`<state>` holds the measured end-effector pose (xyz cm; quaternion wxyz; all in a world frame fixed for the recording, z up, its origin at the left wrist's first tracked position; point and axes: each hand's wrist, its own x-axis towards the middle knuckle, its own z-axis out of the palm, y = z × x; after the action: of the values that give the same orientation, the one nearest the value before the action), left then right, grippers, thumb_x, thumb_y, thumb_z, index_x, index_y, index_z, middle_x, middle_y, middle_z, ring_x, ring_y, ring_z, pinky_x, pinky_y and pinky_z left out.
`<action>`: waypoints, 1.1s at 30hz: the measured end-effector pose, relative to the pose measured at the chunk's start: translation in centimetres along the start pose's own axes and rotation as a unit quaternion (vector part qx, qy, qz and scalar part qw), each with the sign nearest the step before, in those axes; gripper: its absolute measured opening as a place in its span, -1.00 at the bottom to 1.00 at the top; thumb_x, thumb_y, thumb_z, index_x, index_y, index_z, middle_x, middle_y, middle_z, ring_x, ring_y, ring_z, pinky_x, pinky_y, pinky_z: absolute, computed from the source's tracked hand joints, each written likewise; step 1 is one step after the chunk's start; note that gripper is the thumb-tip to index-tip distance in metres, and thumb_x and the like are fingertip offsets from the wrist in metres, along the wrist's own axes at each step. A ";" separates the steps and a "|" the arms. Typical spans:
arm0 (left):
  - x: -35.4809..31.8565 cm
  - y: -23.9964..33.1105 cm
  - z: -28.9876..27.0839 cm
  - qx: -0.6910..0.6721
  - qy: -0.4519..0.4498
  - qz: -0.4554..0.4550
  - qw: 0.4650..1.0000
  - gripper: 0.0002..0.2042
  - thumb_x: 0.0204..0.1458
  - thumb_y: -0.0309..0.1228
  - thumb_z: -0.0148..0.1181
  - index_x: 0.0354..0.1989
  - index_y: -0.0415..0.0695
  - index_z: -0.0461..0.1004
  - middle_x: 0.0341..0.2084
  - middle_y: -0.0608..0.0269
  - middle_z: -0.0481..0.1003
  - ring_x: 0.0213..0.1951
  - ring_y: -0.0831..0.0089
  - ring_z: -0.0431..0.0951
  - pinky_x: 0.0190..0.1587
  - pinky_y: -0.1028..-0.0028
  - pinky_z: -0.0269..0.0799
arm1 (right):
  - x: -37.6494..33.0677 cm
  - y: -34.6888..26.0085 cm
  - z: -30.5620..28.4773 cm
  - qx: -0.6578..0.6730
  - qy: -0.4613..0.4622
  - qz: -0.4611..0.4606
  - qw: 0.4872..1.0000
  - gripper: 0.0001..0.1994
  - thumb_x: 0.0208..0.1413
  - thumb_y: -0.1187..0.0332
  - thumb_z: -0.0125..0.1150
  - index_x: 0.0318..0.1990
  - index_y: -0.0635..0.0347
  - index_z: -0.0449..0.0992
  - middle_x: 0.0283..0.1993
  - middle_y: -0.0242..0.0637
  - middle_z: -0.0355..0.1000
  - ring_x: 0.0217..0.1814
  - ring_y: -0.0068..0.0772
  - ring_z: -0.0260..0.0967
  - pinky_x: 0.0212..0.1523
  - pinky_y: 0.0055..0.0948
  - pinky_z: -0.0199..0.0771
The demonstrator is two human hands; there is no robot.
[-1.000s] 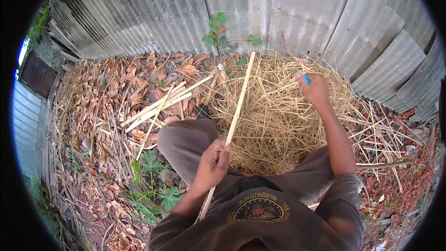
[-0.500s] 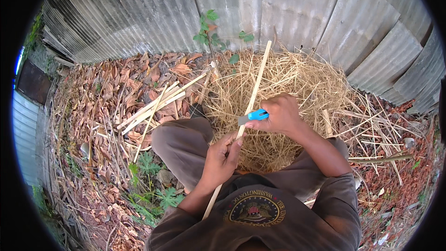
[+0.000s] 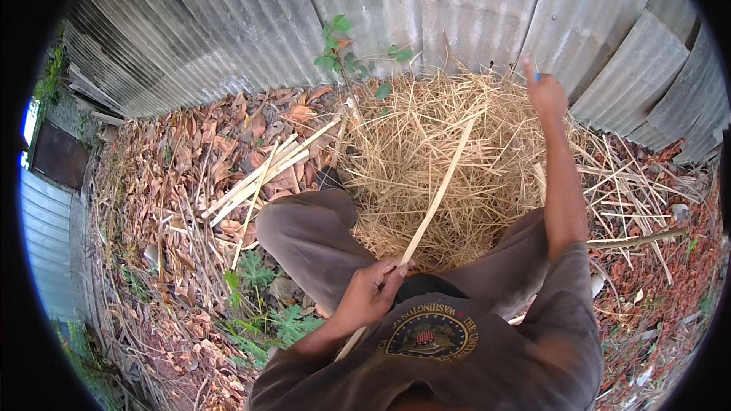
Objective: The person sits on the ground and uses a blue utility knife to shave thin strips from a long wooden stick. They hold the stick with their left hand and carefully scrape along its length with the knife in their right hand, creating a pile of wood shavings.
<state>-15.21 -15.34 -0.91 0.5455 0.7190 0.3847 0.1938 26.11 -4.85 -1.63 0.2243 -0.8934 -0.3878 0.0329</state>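
**A Long Stick (image 3: 440, 186) Over the Straw (image 3: 392, 156)**

In the head view, the left hand (image 3: 369, 294) is wrapped around the stick close to the lap, probably to keep it steady. The stick points away over the straw, likely leaving room to work. The right hand (image 3: 548, 97), far out near the metal wall (image 3: 476, 11), is curled around a small blue tool (image 3: 537, 77), mostly hidden. More sticks (image 3: 266, 175) lie on dry leaves (image 3: 190, 148), maybe for easy reach.

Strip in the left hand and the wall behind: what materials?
Strip: probably split bamboo or wood, apparently unpainted; pale straw colour, long and narrow. Wall: likely corrugated metal, dull weathered grey; ridged, overlapping, stained sheets, though fibre cement isn't ruled out.
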 end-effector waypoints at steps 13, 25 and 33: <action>3.5 3.3 0.2 -0.097 0.111 -0.001 0.989 -0.76 0.21 -0.48 0.02 -0.01 -0.28 0.46 -0.72 0.45 0.30 -0.69 0.78 0.27 -0.65 0.67 0.17 | -12.9 -6.4 0.2 0.145 -0.049 -0.398 0.905 -0.27 -0.14 -0.47 0.01 -0.78 0.10 0.35 -0.85 -0.33 0.16 -0.80 -0.27 0.23 -0.70 -0.26 0.23; 4.8 1.6 0.6 0.054 0.096 0.063 0.992 -0.80 0.15 -0.50 0.07 -0.10 -0.33 0.48 -0.71 0.09 0.38 -0.62 0.69 0.29 -0.50 0.54 0.30 | -9.1 -4.7 3.5 0.037 0.083 -0.474 0.876 -0.25 -0.35 -0.56 0.07 -0.82 0.05 0.31 -0.86 -0.40 0.17 -0.81 -0.34 0.22 -0.70 -0.36 0.23; 0.9 1.9 -0.1 -0.066 0.059 -0.043 0.995 -0.83 0.18 -0.50 0.05 -0.18 -0.36 0.48 -0.62 0.24 0.40 -0.42 0.74 0.28 -0.24 0.54 0.41 | -2.4 -0.8 2.6 -0.021 -0.009 -0.056 0.998 -0.23 -0.04 -0.48 -0.17 -0.76 0.12 0.37 -0.79 -0.28 0.26 -0.72 -0.26 0.29 -0.60 -0.27 0.30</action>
<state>-14.10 -14.76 0.79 0.5758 0.6518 0.4328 0.2374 23.31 -5.12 -3.86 0.2032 -0.8744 -0.4402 0.0200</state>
